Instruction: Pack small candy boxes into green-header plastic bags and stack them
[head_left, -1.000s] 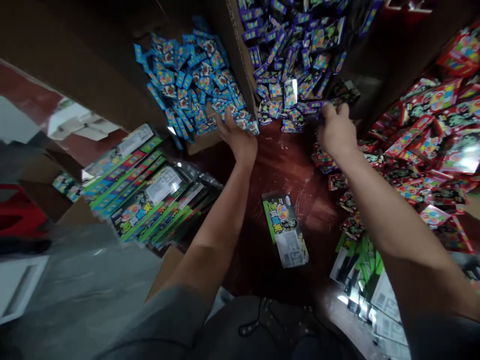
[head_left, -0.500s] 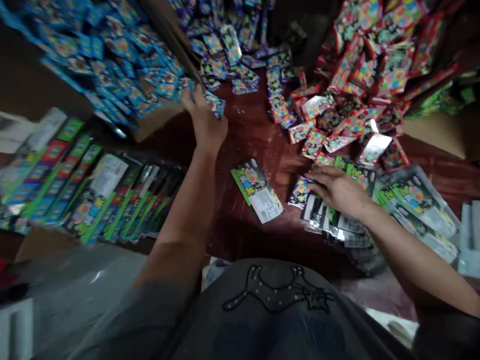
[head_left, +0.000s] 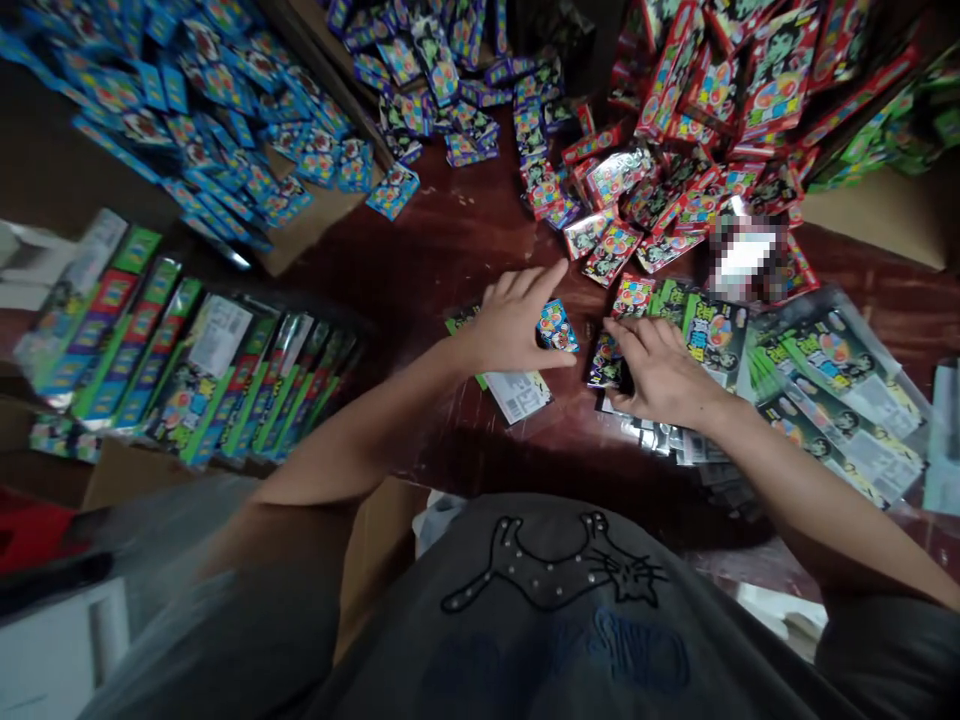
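Two bare hands are shown above a red-brown table (head_left: 472, 232). The left hand (head_left: 514, 322) is held palm down, with thumb and forefinger spread wide apart. A blue packet (head_left: 556, 325) is framed in the gap between them, its near edge covered by the hand; whether it is gripped by the hidden fingers cannot be told. A flat printed card (head_left: 519, 398) is partly covered by the same hand, its pale label being exposed below the wrist side.

By the right hand (head_left: 670, 372), a purple packet (head_left: 604, 362) is grasped between curled fingers and thumb, its free end being directed toward the left hand. The two packets are separated by a narrow strip of bare table. A red packet (head_left: 634, 294) is seen just beyond the right fingertips, and a group of printed packs (head_left: 716, 332) is partly hidden by the right hand.

Beyond the hands, blue packets (head_left: 217, 125), purple packets (head_left: 469, 135) and red packets (head_left: 664, 190) are heaped from left to right. Wrapped sets (head_left: 214, 375) are lined up at the left, well apart from the fingers.
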